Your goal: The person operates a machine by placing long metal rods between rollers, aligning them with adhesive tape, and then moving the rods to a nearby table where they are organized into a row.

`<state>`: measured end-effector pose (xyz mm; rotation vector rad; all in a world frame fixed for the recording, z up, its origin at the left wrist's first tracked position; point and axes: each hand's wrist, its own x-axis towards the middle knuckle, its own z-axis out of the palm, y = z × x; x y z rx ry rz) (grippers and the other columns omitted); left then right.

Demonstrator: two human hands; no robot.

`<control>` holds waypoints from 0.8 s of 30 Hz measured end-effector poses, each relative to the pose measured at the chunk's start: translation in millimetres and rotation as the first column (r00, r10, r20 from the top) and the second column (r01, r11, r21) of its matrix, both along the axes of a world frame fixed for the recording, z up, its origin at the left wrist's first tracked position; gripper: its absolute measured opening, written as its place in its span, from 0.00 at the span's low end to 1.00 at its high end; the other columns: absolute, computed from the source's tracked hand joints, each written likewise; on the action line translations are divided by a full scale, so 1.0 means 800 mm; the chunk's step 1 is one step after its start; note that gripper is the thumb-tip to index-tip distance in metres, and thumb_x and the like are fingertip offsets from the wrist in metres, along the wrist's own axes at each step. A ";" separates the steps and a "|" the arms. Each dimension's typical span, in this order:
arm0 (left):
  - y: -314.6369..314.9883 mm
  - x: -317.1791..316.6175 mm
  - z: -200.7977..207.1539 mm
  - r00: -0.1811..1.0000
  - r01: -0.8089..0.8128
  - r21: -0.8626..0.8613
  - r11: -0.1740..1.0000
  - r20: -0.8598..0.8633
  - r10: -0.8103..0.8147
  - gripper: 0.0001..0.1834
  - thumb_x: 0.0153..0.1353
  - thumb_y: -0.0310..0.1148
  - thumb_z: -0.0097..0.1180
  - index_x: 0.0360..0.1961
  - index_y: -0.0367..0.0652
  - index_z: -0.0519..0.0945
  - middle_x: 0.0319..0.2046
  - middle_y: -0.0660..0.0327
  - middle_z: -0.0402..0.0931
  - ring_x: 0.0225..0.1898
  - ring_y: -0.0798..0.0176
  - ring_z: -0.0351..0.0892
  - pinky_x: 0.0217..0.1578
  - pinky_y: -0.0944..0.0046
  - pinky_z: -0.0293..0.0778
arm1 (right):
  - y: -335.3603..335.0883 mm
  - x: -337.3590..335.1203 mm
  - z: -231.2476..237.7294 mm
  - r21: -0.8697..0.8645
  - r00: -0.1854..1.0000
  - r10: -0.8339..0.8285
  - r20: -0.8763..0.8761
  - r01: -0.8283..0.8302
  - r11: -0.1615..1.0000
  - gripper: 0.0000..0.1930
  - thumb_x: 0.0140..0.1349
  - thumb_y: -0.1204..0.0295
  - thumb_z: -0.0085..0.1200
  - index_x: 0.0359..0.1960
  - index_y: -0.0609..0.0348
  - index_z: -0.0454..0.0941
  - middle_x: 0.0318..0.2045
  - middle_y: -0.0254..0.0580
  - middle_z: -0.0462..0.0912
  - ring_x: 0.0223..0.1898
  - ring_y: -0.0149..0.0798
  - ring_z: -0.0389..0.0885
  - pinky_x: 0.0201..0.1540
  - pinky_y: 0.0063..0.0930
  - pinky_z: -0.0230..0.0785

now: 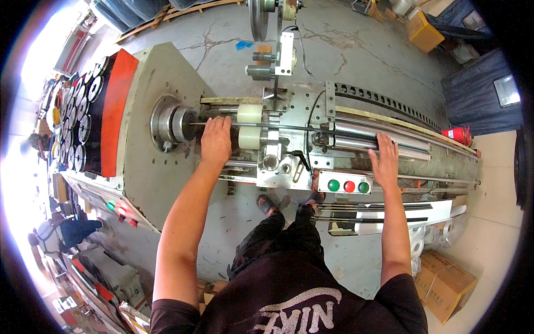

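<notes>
A long thin dark rod point(300, 128) runs across the machine, its left end at the round metal chuck point(182, 123). Near that chuck, my left hand point(216, 142) has its fingers together over the rod; its thumb is hidden. My right hand point(385, 158) reaches over the bright metal rollers point(356, 137) toward the rod's right part. Its fingers are stretched out, with the thumb apart; whether they touch the rod is hard to see. Between my hands, the rod passes a pale plastic roller point(250, 114) and the metal carriage point(297, 111).
A button box point(342, 183) with green and red buttons sits on the machine's front. Several dark rods point(384, 207) lie on a side rack at the right. A black lever point(300, 159) sticks out of the carriage. Cardboard box point(445, 284) stands lower right.
</notes>
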<state>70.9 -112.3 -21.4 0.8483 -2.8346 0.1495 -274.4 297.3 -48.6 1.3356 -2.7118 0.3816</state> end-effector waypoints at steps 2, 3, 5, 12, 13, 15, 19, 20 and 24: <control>-0.001 -0.004 -0.002 1.000 0.005 0.002 1.000 -0.001 -0.005 0.29 0.57 0.22 0.60 0.63 0.38 0.75 0.59 0.50 0.78 0.67 0.49 0.73 0.75 0.50 0.60 | -0.002 0.003 0.001 -0.011 1.000 0.001 -0.015 -0.002 1.000 0.31 0.77 0.55 0.50 0.75 0.57 0.64 0.74 0.51 0.68 0.77 0.54 0.60 0.81 0.55 0.43; -0.001 -0.006 -0.005 1.000 0.005 0.005 1.000 0.004 -0.005 0.28 0.58 0.22 0.59 0.62 0.38 0.75 0.59 0.50 0.78 0.67 0.49 0.73 0.75 0.50 0.60 | -0.004 0.005 0.001 -0.001 1.000 -0.004 -0.010 0.004 1.000 0.31 0.77 0.55 0.50 0.75 0.56 0.64 0.74 0.51 0.68 0.77 0.54 0.60 0.81 0.55 0.43; -0.001 -0.010 -0.008 1.000 0.011 0.001 1.000 0.008 -0.011 0.27 0.58 0.22 0.59 0.61 0.38 0.75 0.58 0.50 0.79 0.67 0.49 0.74 0.75 0.50 0.60 | -0.007 0.008 0.002 0.006 1.000 -0.003 -0.030 0.004 1.000 0.31 0.76 0.55 0.50 0.75 0.56 0.64 0.73 0.49 0.69 0.77 0.53 0.61 0.81 0.56 0.43; -0.004 -0.017 -0.014 0.998 0.054 -0.026 0.998 -0.031 -0.054 0.24 0.60 0.24 0.59 0.59 0.39 0.75 0.56 0.51 0.79 0.67 0.50 0.74 0.75 0.50 0.60 | -0.019 0.025 0.008 0.011 0.999 -0.019 -0.041 0.020 1.000 0.29 0.76 0.55 0.51 0.74 0.53 0.68 0.72 0.45 0.72 0.76 0.52 0.63 0.80 0.58 0.44; -0.005 -0.018 -0.013 0.999 0.044 -0.010 0.999 0.006 -0.044 0.25 0.60 0.24 0.59 0.60 0.39 0.75 0.56 0.51 0.79 0.67 0.50 0.74 0.75 0.50 0.60 | -0.021 0.029 0.010 0.002 0.999 -0.015 -0.039 0.015 1.000 0.29 0.76 0.55 0.52 0.73 0.53 0.68 0.72 0.45 0.72 0.76 0.52 0.63 0.80 0.58 0.43; -0.001 -0.016 -0.011 0.998 0.064 -0.011 0.998 0.000 -0.064 0.25 0.61 0.24 0.58 0.60 0.39 0.75 0.55 0.51 0.79 0.67 0.50 0.74 0.76 0.51 0.60 | -0.027 0.035 0.013 -0.005 0.999 -0.015 -0.032 0.015 1.000 0.28 0.75 0.56 0.52 0.73 0.53 0.69 0.71 0.44 0.73 0.76 0.52 0.64 0.80 0.59 0.43; -0.004 -0.015 -0.011 0.996 0.088 0.002 0.996 -0.015 -0.088 0.26 0.61 0.24 0.58 0.62 0.40 0.74 0.55 0.51 0.79 0.66 0.50 0.74 0.76 0.51 0.59 | -0.040 0.044 0.018 -0.015 1.000 -0.017 -0.014 0.017 1.000 0.28 0.75 0.57 0.53 0.72 0.53 0.70 0.70 0.44 0.74 0.75 0.51 0.65 0.80 0.60 0.42; -0.006 -0.015 -0.013 0.996 0.088 0.022 0.996 -0.019 -0.087 0.25 0.61 0.24 0.58 0.61 0.40 0.75 0.55 0.51 0.79 0.66 0.51 0.74 0.76 0.51 0.59 | -0.042 0.046 0.018 -0.014 1.000 -0.019 -0.005 0.019 1.000 0.28 0.75 0.57 0.53 0.72 0.53 0.70 0.70 0.44 0.74 0.75 0.51 0.65 0.80 0.60 0.42; -0.027 -0.005 -0.017 0.998 0.070 0.098 0.993 0.004 -0.070 0.38 0.47 0.23 0.71 0.62 0.38 0.73 0.59 0.47 0.76 0.67 0.44 0.71 0.75 0.48 0.60 | -0.049 0.052 0.019 -0.012 0.999 -0.041 0.012 0.041 0.999 0.28 0.74 0.56 0.54 0.71 0.54 0.71 0.70 0.44 0.74 0.75 0.50 0.65 0.80 0.60 0.42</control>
